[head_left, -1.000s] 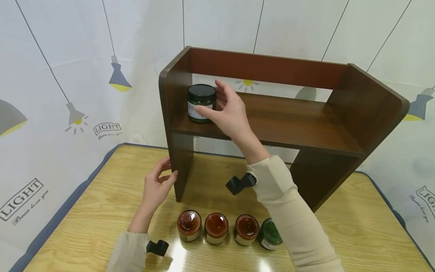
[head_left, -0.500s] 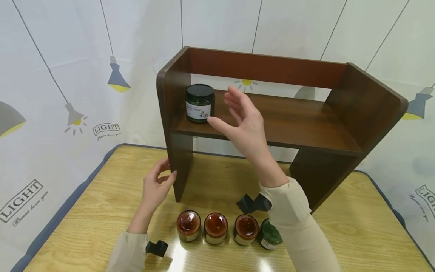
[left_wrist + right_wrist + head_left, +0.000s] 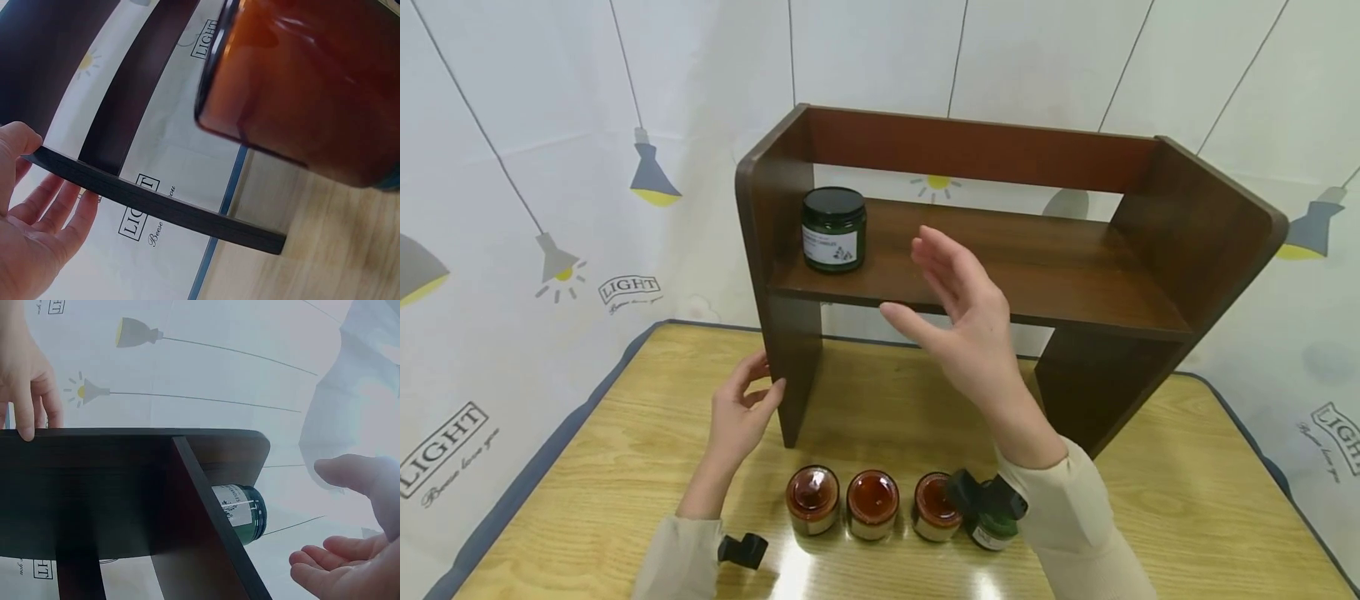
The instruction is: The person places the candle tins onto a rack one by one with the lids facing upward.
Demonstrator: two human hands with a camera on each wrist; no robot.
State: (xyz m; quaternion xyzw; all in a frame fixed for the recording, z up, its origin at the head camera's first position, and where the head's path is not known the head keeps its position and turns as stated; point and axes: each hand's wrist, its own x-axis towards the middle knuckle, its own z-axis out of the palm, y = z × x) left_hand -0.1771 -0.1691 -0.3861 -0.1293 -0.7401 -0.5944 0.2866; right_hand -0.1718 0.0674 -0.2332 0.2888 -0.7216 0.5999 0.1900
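Note:
A dark green candle jar [image 3: 833, 233] with a black lid and white label stands at the left end of the brown wooden shelf unit's [image 3: 1037, 287] upper board. My right hand [image 3: 973, 321] hangs in front of that board, right of the jar and apart from it, thumb and fingers spread with nothing between them. My left hand [image 3: 745, 412] holds the front edge of the unit's left side panel, its thumb at the edge and fingers against the outer face. In the right wrist view the jar [image 3: 240, 512] shows beyond the board's edge.
Several jars stand in a row on the wooden table [image 3: 587, 467] before the unit: a left amber jar [image 3: 812, 498], a middle amber jar [image 3: 872, 504], a right amber jar [image 3: 936, 507] and a green jar [image 3: 992, 532], partly hidden by the right wrist's camera. A printed cloth backdrop surrounds the table.
My right hand has let go of the green candle jar and moved right, down and toward me. The jar stays on the upper board. My left hand keeps its place on the side panel.

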